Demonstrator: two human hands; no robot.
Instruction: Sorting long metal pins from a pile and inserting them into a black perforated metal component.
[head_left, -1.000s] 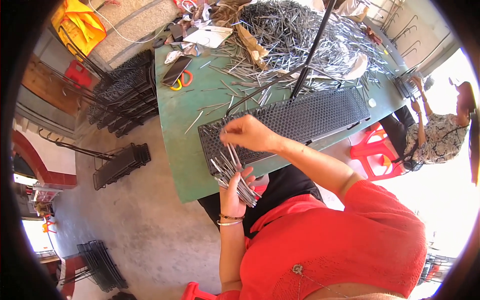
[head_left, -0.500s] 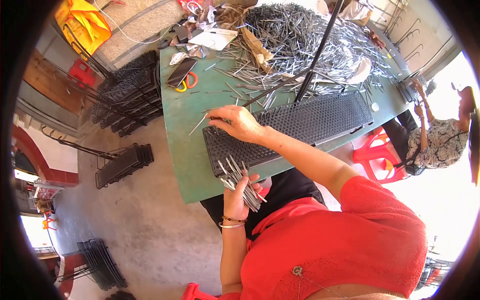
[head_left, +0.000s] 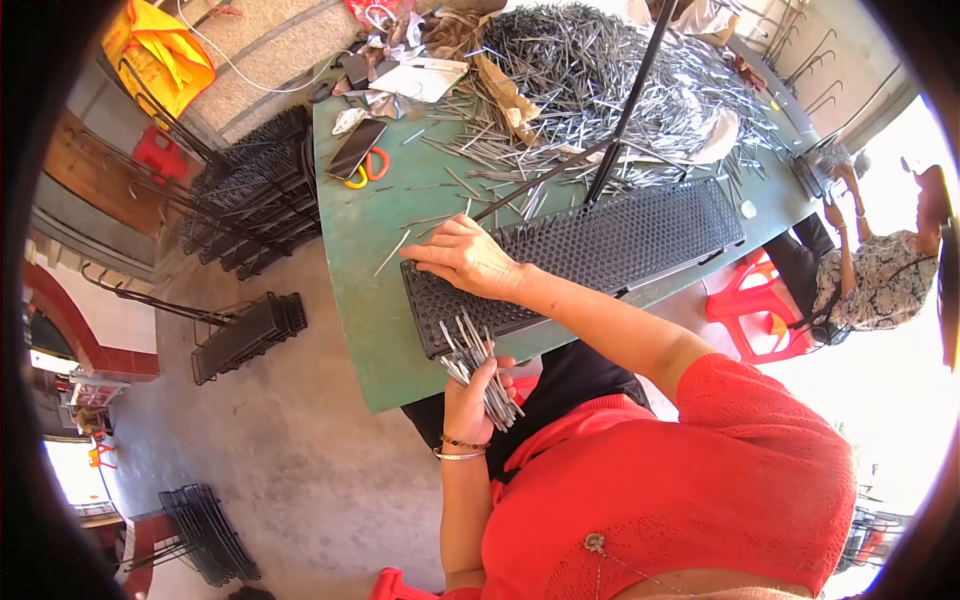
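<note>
My left hand is closed round a bundle of thin grey metal rods, just off the table's near edge. The rods fan out above and below the fist. Over the left end of a long black tray full of small holes is my right hand, its fingers drawn together and pointing left. What its fingertips hold, if anything, is hidden. Beyond those fingertips a single rod lies on the green table.
A large heap of metal rods covers the table's far side. A dark pole stands behind the tray. Orange-and-yellow scissors and a dark phone lie at far left. Black racks stand left; a co-worker sits right.
My right hand has shifted slightly down and left over the tray, its fingers lower. The left hand keeps its bundle, nearly still.
</note>
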